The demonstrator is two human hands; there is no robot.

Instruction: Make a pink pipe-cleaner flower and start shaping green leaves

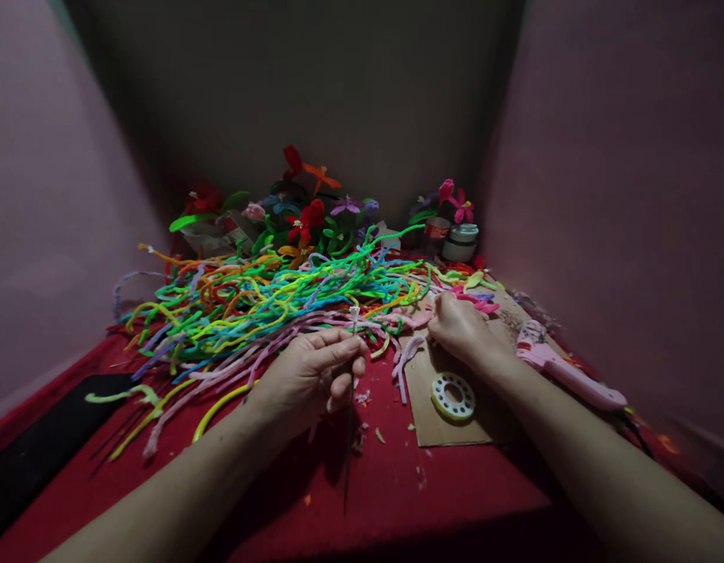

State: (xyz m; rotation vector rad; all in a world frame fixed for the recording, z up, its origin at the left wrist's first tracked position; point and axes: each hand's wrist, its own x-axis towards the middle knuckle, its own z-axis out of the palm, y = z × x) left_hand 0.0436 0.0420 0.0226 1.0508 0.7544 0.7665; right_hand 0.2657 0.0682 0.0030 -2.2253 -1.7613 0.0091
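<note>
My left hand [315, 374] pinches a thin dark stem wire [349, 438] that stands nearly upright, with a small pale tip [354, 312] above my fingers. My right hand [460, 324] rests closed at the edge of the pipe-cleaner heap [268, 301], its fingers down among pink pieces [473, 300]; what they hold is hidden. Both hands work over a red cloth [397, 485]. A loose pink pipe-cleaner piece [404, 361] lies between the hands.
A cardboard sheet [438, 426] under my right wrist carries a pale tape ring [453, 396]. A pink glue gun [564, 371] lies at the right. Finished pipe-cleaner flowers [306, 211] and small jars [460, 242] stand at the back. Pink walls close in both sides.
</note>
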